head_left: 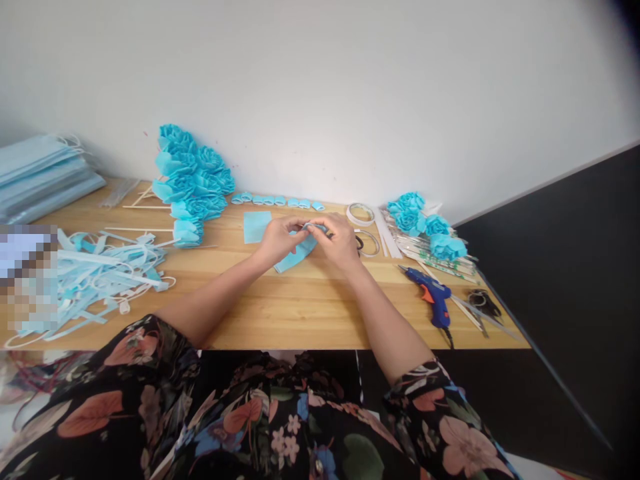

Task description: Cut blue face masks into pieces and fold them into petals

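Both hands meet above the middle of the wooden table [240, 300]. My left hand [281, 239] and my right hand [339, 239] pinch one small piece of light blue fabric [316, 227] between thumbs and fingers; its edge looks folded or rolled. Beneath the hands lies a blue fabric piece [293, 260], partly covered by them. A flat blue square [257, 227] rests just left of my left hand. Behind, along the wall, sits a row of several small curled blue pieces [277, 201]. Scissors handles [359, 243] show partly behind my right hand.
On the left are a pile of cut mask strips [110, 273], stacked masks [40, 173] and a bunch of blue fabric flowers [193, 177]. To the right lie tape rolls [361, 214], more blue flowers [425, 223] on packaging, and a blue glue gun [434, 293] with its cord.
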Available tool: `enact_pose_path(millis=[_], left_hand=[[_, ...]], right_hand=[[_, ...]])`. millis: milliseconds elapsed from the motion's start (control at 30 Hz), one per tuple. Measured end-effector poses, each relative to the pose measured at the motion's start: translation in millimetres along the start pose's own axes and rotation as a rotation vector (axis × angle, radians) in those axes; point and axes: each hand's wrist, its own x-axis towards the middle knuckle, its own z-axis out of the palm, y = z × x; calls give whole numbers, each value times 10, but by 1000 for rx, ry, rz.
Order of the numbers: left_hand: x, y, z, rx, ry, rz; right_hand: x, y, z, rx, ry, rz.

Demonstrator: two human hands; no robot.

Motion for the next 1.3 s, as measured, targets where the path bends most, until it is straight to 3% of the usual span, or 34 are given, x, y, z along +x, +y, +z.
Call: enact_pose_path(millis=[100, 300, 400, 900, 1133, 1300], left_hand=[[3, 9, -8, -96, 7, -53], [71, 0, -40, -391, 90, -61], [86, -24, -44, -463, 85, -59], [95, -31, -92, -476, 59, -75], [87, -45, -68, -594, -26, -68], [95, -41, -64, -600, -14, -82]], right_hand=[[-4, -35, -9, 43, -13, 24], [6, 14, 16, 349, -62, 256], [8, 45, 42, 425, -108, 271], [18, 32, -4, 327, -1, 246], [2, -30, 26, 268, 11, 215], [8, -32, 25, 282, -4, 229]])
